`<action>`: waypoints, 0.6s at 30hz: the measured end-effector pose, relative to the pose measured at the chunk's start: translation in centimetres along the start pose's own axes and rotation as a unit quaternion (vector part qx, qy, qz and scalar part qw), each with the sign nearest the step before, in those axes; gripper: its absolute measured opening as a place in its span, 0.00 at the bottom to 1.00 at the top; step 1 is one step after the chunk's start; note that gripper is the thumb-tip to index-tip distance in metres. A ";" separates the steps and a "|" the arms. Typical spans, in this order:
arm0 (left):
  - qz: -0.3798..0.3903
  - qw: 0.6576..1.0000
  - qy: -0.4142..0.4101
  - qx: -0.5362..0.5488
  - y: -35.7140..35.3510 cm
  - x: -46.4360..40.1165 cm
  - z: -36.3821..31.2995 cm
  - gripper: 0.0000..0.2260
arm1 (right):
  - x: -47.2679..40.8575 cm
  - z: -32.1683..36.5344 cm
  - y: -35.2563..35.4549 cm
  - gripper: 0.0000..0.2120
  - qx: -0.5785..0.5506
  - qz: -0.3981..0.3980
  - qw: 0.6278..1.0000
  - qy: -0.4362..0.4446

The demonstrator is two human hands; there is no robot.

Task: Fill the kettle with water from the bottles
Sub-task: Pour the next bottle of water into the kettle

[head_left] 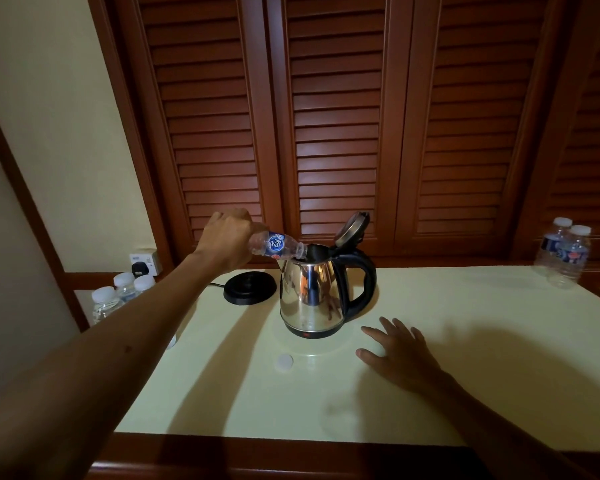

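A steel kettle (pixel 312 292) with a black handle stands in the middle of the table, its lid (pixel 352 228) hinged up and open. My left hand (pixel 227 239) grips the base of a small clear water bottle (pixel 278 245) with a blue label, tipped nearly flat with its neck over the kettle's mouth. My right hand (pixel 399 351) lies flat on the table just right of the kettle's front, fingers spread, holding nothing. A white bottle cap (pixel 284 362) lies on the table in front of the kettle.
The black kettle base (pixel 249 287) sits left of the kettle, its cord running to a wall socket (pixel 145 262). Three capped bottles (pixel 120 296) stand at the left edge and two capped bottles (pixel 565 252) at the far right. Louvred wooden doors (pixel 336 116) rise behind the cream table (pixel 465 375).
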State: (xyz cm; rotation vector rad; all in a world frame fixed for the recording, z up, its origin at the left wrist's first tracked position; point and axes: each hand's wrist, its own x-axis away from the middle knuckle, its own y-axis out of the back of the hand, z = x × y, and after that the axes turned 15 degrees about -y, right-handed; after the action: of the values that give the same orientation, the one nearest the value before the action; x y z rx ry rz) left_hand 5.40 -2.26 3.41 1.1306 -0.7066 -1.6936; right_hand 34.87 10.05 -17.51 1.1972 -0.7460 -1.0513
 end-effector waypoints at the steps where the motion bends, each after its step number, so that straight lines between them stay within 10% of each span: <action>1: -0.001 1.000 0.001 -0.003 0.0 0.0 0.0 0.23 | 0.0 0.0 0.0 0.31 0.000 0.000 1.000 0.000; 18: -0.019 1.000 -0.009 -0.004 0.0 -0.9 -0.3 0.22 | 0.1 0.0 0.2 0.30 -0.021 0.008 1.000 0.000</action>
State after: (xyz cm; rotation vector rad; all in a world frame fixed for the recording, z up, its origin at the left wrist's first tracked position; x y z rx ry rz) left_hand 5.74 -1.44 3.60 1.1316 -0.6925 -1.7383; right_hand 35.00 9.94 -17.36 1.1539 -0.7302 -1.0487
